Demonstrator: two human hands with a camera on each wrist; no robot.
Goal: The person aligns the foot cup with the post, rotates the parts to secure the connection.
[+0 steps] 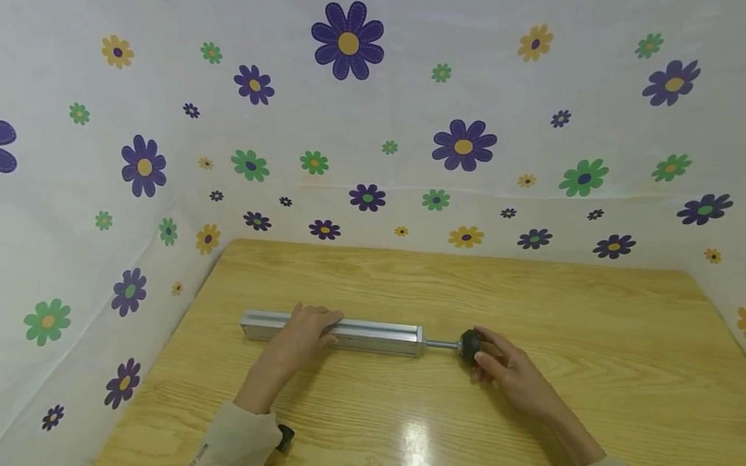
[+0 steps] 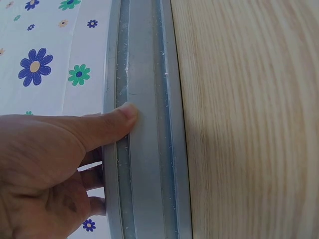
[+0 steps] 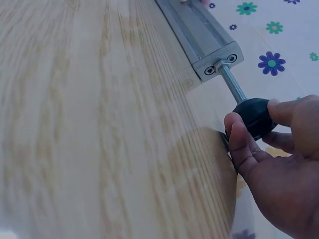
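Observation:
A silver aluminium profile (image 1: 377, 337) with lengthwise grooves lies crosswise on the wooden table. My left hand (image 1: 300, 334) grips it left of its middle; in the left wrist view the thumb (image 2: 124, 115) presses one grooved face while the fingers go round the edge, partly hidden. From the profile's right end plate (image 3: 219, 62), with its screws, a threaded rod (image 3: 233, 84) sticks out through a nut. At the rod's end sits a black levelling foot (image 1: 470, 346). My right hand (image 1: 514, 371) pinches this foot between thumb and fingers, in line with the profile.
The wood-grain table (image 1: 540, 299) meets white flower-printed sheeting (image 1: 398, 102) at the back and both sides. Black straps or cameras (image 1: 286, 438) show at the cuffs of the beige sleeves (image 1: 231, 443). A bright light reflection lies on the near tabletop.

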